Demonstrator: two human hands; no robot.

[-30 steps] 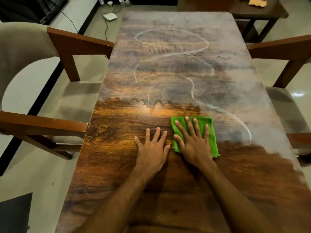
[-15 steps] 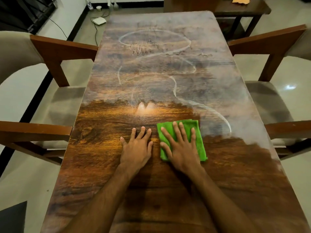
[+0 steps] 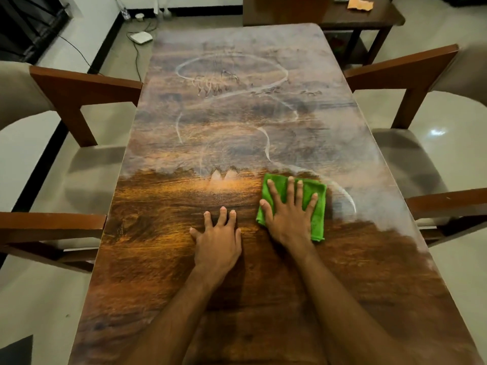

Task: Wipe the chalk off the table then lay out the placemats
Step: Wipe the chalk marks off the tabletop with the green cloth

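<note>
Right grip [image 3: 291,214] is pressing flat, fingers straight and spread, not clenched, on a folded bright-green microfibre cloth [image 3: 318,217]. The spread is probably giving wide, even pressure for wiping. The cloth is lying on the long dark-brown wood-grain desk [image 3: 158,259], a bit off centre toward 3 o'clock. Its far edge is sitting right on the border where clean wood is meeting the dusty zone. Left grip [image 3: 218,238] is resting released, palm down on bare wood at 9 o'clock of the cloth, near it but not touching and grasping nothing. It is likely bracing the body for the forward lean. White chalk loops and smeared haze [image 3: 267,146] are covering the desk half toward 12 o'clock, one curved line trailing at 3 o'clock of the cloth. The half toward 6 o'clock is looking clean, so wiping is roughly half done by my judgement. Placemats are not showing anywhere in view. A brown wooden armchair with cream cushion [image 3: 79,96] is standing at 9 o'clock, a matching armchair [image 3: 411,72] at 3 o'clock. The next stroke is probably needing a longer reach toward 12 o'clock.
</note>
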